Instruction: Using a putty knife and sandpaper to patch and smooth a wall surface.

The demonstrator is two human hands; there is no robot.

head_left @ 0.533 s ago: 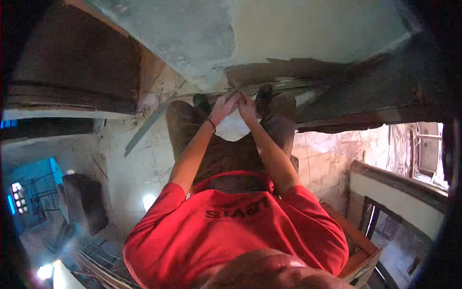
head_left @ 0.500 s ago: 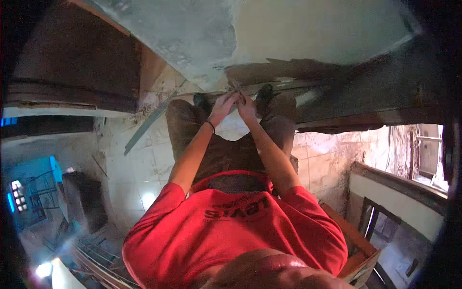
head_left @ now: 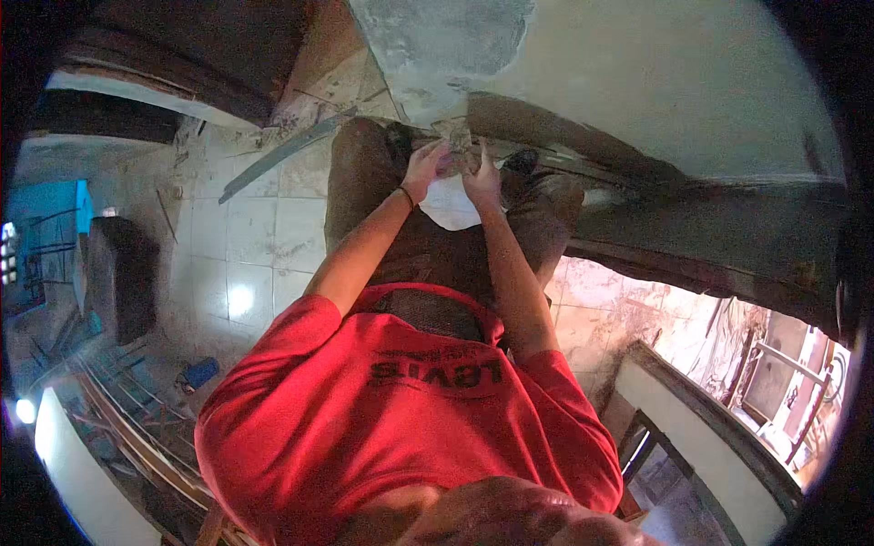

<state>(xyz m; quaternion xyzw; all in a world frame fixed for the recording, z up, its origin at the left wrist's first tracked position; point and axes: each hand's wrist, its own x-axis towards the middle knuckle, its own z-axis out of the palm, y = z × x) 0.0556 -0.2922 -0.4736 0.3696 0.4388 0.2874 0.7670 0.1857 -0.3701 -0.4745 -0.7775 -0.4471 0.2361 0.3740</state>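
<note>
I look down along my red shirt and brown trousers at both hands, which meet just in front of my knees. My left hand [head_left: 426,169], a dark band on its wrist, and my right hand [head_left: 481,175] close together on a small grey lump [head_left: 458,146] at the foot of the wall. What the lump is cannot be made out. A white object [head_left: 448,206] lies right below the hands, between my legs. The wall above carries a patch of rough grey plaster [head_left: 437,45].
A long grey metal bar [head_left: 282,155] lies slanted on the pale tiled floor [head_left: 246,246] to my left. Further left are a dark box [head_left: 118,273], a stack of wooden slats [head_left: 137,437] and a small blue object [head_left: 198,371]. A dark beam [head_left: 674,227] and a framed opening [head_left: 701,419] lie right.
The view has shifted a little, so my hands sit slightly higher in the picture. They stay pressed together on the same spot at the wall's foot.
</note>
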